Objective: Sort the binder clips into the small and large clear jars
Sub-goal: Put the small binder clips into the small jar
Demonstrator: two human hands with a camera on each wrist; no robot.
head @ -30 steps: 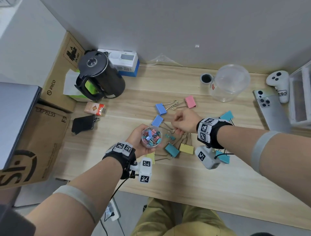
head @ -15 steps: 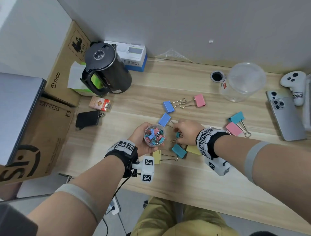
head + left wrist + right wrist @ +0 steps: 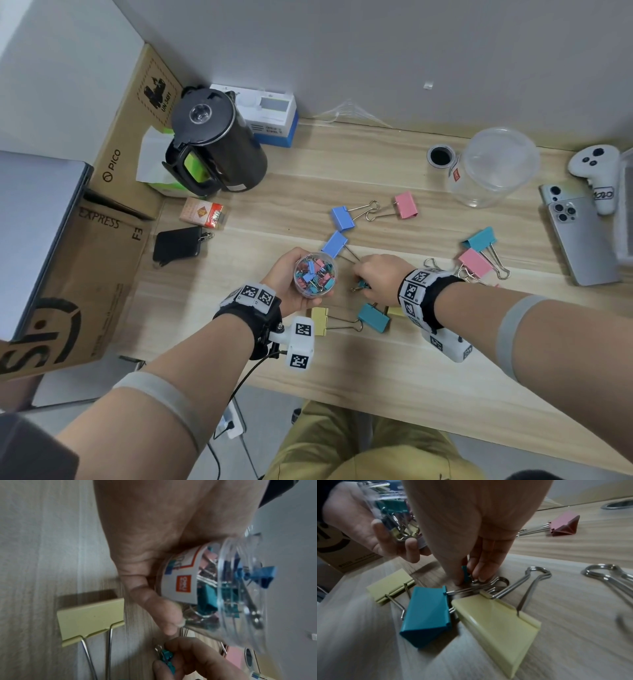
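My left hand [image 3: 291, 284] grips the small clear jar [image 3: 315, 275], full of several small coloured clips, a little above the desk; the jar [image 3: 223, 588] shows its white label in the left wrist view. Just right of it, my right hand [image 3: 376, 277] pinches a small teal binder clip [image 3: 360, 285] at the desk surface; thumb and fingers close on the clip [image 3: 465, 574]. Large clips lie around: teal [image 3: 426, 616], yellow [image 3: 498, 627], yellow [image 3: 91, 619], blue [image 3: 342, 217], pink [image 3: 406, 205]. The large clear jar [image 3: 493, 168] stands empty at the back right.
A black kettle [image 3: 212, 144] and cardboard boxes [image 3: 113, 171] fill the left side. A phone [image 3: 579, 236] and a white controller [image 3: 599, 178] lie at the right edge. A small black-lined lid [image 3: 440, 156] sits beside the large jar.
My right hand dropped from above the clips down to the desk near the jar and pinched a small teal clip. The left hand kept the small jar nearly still.
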